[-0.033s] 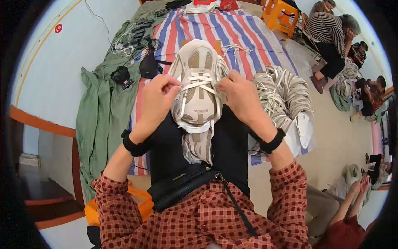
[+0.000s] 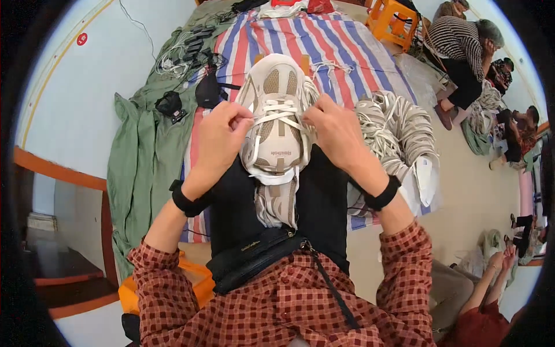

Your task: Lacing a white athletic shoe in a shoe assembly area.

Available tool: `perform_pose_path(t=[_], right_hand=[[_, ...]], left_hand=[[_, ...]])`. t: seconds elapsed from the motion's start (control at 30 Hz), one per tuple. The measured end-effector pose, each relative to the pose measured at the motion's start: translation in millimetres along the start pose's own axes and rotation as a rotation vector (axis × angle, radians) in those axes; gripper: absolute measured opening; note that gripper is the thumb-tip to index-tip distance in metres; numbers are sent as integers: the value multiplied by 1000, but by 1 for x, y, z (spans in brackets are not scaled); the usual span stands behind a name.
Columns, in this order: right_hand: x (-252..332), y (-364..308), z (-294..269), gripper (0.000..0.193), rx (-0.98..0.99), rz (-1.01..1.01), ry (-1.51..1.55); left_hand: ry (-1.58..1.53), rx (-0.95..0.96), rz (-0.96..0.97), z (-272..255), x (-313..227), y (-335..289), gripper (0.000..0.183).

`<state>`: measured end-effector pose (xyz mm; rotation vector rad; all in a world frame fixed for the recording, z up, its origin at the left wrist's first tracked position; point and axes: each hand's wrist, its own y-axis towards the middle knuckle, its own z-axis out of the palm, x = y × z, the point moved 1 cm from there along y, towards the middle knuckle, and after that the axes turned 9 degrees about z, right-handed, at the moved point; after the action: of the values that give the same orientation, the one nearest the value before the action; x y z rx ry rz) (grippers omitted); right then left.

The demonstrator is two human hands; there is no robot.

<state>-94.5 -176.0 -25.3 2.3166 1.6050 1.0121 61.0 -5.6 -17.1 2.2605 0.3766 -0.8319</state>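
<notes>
Left hand (image 2: 218, 136) and right hand (image 2: 335, 132) each pinch a white lace (image 2: 277, 110) of the sneaker (image 2: 276, 124) held between them.

Even, bright daylight fills the scene, with only soft, short shadows under the left hand (image 2: 217, 141) and right hand (image 2: 338, 136) and no harsh glare, though the pale floor to the left of the hands looks slightly washed out. The centre around the hands is sharp. Farther out, the fisheye bends straight edges, detail softens, and a black rim closes the corners.
</notes>
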Motion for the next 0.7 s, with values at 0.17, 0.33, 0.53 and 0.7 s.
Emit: perform_pose_path(t=[0.17,0.33,0.53,0.7], right_hand=[[2,14,-8,5,81,-220,-200],[-5,22,-7,7,159,-208,-125],[-17,26,-4,10,359,251,412],[-16,23,-9,13,326,142,218]], left_hand=[[418,31,351,0,-15,12,7],[673,266,547,4,-30,26,2],[687,451,574,2,-30,40,4],[645,430,451,3,-24,34,8]])
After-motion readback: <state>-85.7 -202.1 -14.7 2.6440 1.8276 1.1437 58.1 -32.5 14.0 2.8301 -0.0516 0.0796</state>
